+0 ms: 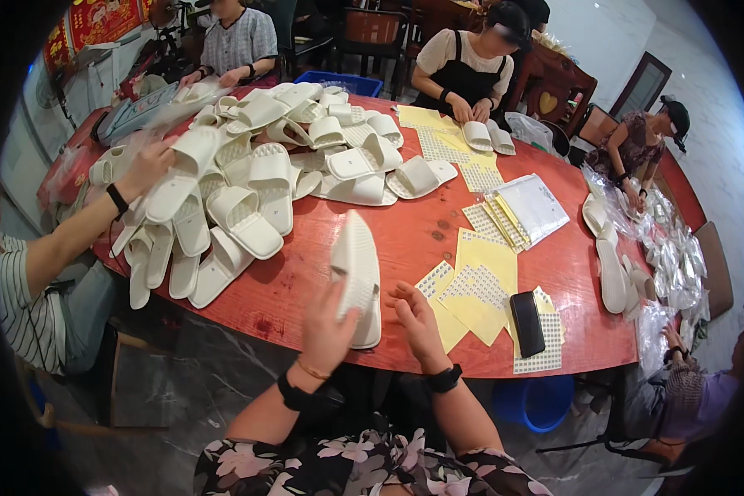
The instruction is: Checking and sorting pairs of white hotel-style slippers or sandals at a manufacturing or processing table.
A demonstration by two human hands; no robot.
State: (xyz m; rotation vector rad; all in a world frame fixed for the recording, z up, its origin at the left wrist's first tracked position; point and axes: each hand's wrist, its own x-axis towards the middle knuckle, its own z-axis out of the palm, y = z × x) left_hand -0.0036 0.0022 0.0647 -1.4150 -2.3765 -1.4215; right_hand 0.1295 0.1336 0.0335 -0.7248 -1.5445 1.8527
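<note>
A white slide slipper (360,256) stands on its side near the table's front edge, toe pointing away from me; a second sole seems to lie against it. My left hand (326,326) is closed around its near left side. Just right of the slipper is my right hand (417,325), fingers loosely bent and apart, with nothing visible in them. Beyond my left hand rises a large heap of white slippers (256,186). To the right of my right hand lie yellow sticker sheets (481,289) with rows of small labels, and a black phone (527,324) rests on some of them.
The red table (405,231) also bears plastic-wrapped sheets (529,211). At the left, a co-worker's hand (150,165) touches the heap. Other people sit around the far and right sides, near clear plastic bags (670,240). A blue bin (536,403) stands below the table edge.
</note>
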